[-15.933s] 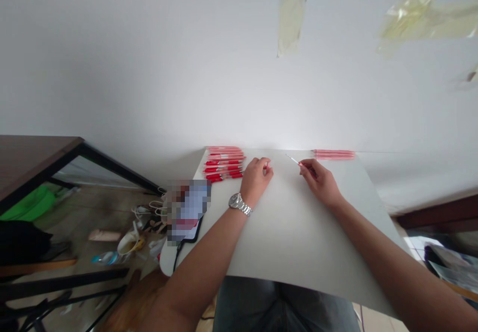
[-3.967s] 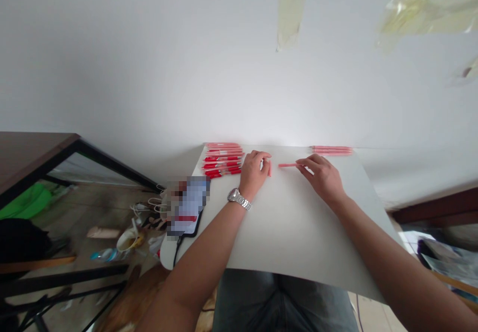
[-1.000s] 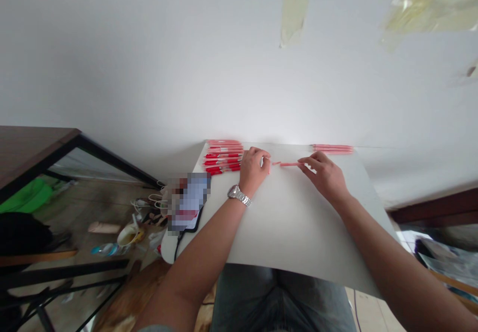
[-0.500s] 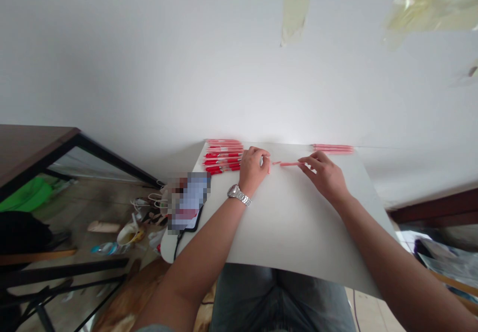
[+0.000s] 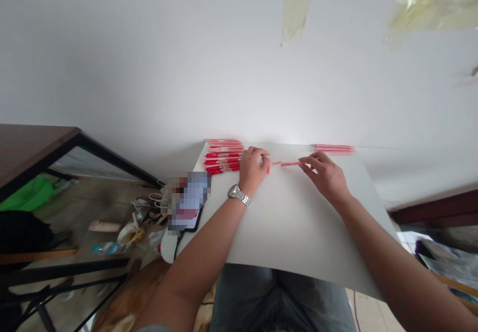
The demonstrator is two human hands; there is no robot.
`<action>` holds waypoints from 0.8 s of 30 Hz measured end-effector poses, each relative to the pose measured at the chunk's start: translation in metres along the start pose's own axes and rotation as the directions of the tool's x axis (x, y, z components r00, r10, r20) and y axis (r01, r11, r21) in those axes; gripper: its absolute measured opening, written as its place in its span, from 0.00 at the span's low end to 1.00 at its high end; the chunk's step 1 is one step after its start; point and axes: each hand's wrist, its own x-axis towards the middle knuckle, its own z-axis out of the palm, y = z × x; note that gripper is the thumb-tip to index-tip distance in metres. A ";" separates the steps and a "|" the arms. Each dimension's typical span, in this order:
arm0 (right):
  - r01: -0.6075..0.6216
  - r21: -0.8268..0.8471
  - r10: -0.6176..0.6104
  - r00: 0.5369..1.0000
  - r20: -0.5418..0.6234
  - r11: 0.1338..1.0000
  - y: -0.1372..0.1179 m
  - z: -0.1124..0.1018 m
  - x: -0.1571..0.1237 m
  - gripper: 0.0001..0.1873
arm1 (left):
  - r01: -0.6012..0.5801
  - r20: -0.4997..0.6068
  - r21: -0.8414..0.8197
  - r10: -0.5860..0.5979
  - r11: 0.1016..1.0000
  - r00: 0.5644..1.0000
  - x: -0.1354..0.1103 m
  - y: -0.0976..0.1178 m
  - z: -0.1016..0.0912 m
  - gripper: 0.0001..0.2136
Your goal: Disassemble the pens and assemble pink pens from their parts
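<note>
My left hand (image 5: 253,168), with a metal watch on the wrist, is curled shut on a small red pen part (image 5: 268,166) near the far edge of the white board (image 5: 291,222). My right hand (image 5: 324,175) pinches the end of a pink pen barrel (image 5: 290,163) that points left toward the other hand. A tiny pink piece (image 5: 276,163) lies between the two hands. Several assembled red pens (image 5: 223,156) lie in a row just left of my left hand.
Several pink pen barrels (image 5: 333,148) lie at the board's far right corner by the wall. A phone (image 5: 188,202) with a cable rests on the board's left edge. A dark table (image 5: 33,148) stands at left, with a cup (image 5: 127,233) and clutter on the floor.
Almost nothing has moved in the last second; both hands stay by the pink barrel. Earlier the right hand held a thin refill, and the barrel now lies in its place.
</note>
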 end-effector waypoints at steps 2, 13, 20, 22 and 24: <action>0.016 0.015 -0.016 1.000 -0.011 1.000 0.001 0.001 0.000 0.14 | -0.001 -0.003 0.000 0.001 1.000 1.000 0.000 0.000 0.000 0.08; 0.087 0.093 -0.083 0.996 -0.042 0.992 0.000 -0.001 0.000 0.15 | 0.008 -0.005 -0.017 -0.008 1.000 1.000 0.000 0.000 -0.001 0.07; 0.134 0.129 -0.135 0.991 -0.004 0.982 -0.001 0.001 0.001 0.16 | -0.002 -0.014 -0.014 0.002 1.000 1.000 0.000 0.000 0.000 0.07; 0.139 0.144 -0.141 0.990 0.000 0.980 -0.001 0.001 0.001 0.16 | -0.002 -0.016 -0.014 0.002 1.000 1.000 0.000 0.000 0.000 0.07; 0.137 0.151 -0.137 0.991 -0.007 0.979 -0.001 0.002 0.001 0.16 | -0.002 -0.016 -0.013 0.002 1.000 1.000 0.001 0.001 0.000 0.07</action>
